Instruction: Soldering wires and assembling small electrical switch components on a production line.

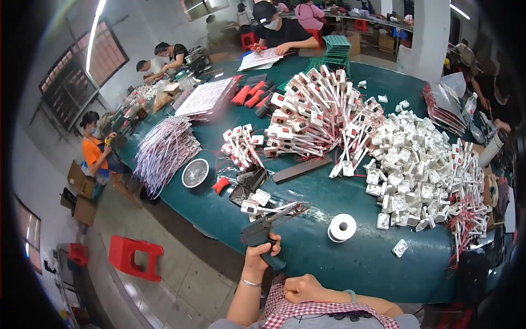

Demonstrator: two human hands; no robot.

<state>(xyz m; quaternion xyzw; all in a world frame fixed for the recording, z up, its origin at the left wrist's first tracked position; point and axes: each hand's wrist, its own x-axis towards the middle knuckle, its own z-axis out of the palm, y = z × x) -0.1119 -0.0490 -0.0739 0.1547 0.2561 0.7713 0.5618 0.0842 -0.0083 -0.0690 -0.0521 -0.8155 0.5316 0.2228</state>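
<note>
My left hand (265,251) is wrapped round the grip of a dark pistol-shaped soldering gun (256,233), which is raised over the table's near edge. Its thin metal front end points to the right. Behind the gun lie a few white plastic switch housings (256,200) and a dark tray (247,186). My right hand (304,288) is closed in a fist by the checked apron (282,312), and nothing shows sticking out of it. To the right of the gun, a white spool (341,227) stands on the green table.
A big heap of white housings (405,170) covers the right side. Behind are bundles of wired switch pieces (309,118), a grey bar (301,170), a metal bowl (195,172) and a bundle of white tubes (167,151). A person (279,35) works across the table. A red stool (134,256) stands at left.
</note>
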